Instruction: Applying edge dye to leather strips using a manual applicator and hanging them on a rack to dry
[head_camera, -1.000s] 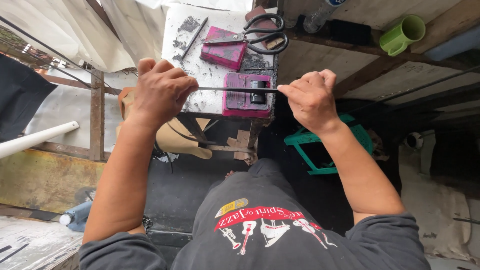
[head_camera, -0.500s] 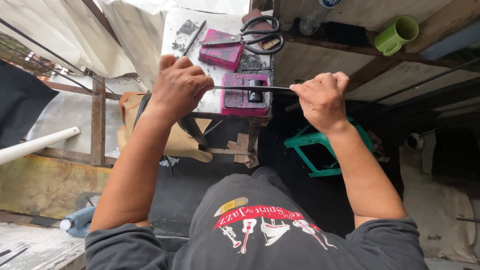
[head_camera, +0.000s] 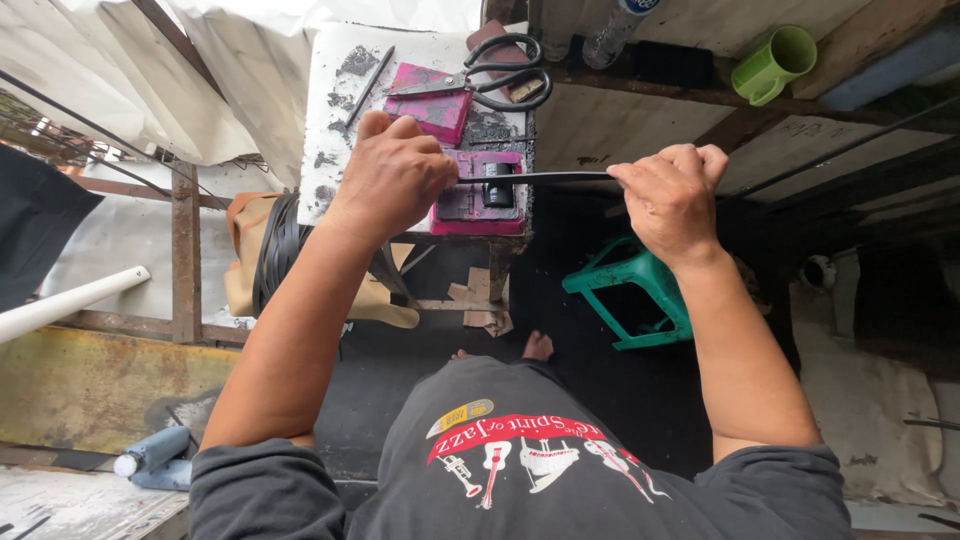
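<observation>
Thin black strip (head_camera: 560, 178), flat and narrow, stretched level over the pink block (head_camera: 480, 195) on the small table (head_camera: 330, 130), left hand (head_camera: 395, 180) clenched on one end, right hand (head_camera: 670, 195) pinching the other, both hands a bit further right vs 0.5 s ago, scissors (head_camera: 495, 78) behind.

Daylight falls on white tarp (head_camera: 130, 90) in the upper left. A rusty metal frame (head_camera: 183, 250) stands at left. Lower centre-right, a green stool (head_camera: 630, 290) sits on dark floor (head_camera: 600, 400). A green mug (head_camera: 770, 62) rests on a wooden shelf (head_camera: 650, 85), upper right.
</observation>
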